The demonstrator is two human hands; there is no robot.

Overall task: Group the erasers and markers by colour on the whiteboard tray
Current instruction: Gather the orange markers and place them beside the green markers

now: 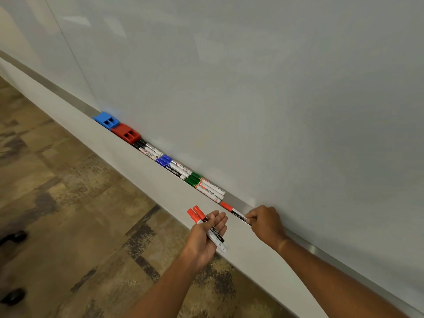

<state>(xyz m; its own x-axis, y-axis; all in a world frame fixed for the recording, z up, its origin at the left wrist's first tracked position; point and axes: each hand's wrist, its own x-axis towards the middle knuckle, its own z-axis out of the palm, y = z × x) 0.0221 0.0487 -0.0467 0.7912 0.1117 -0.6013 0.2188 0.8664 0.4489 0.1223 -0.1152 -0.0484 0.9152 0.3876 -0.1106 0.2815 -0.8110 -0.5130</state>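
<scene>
Two red-capped markers [199, 214] lie across the palm of my left hand [207, 239], which is held in front of the whiteboard tray [238, 204]. My right hand [266, 222] pinches the rear end of a third red-capped marker [231, 209] that lies in the tray. Farther left along the tray lie a group of green markers [204, 185], a group of blue markers [171, 165] and some black markers [144, 148]. A red eraser [126, 133] and a blue eraser [106, 119] sit side by side at the tray's left end.
The whiteboard [252, 88] rises behind the tray. A white wall panel [160, 187] drops below the tray to a brown patterned floor [68, 214]. Two dark chair castors [13, 237] show at the left edge.
</scene>
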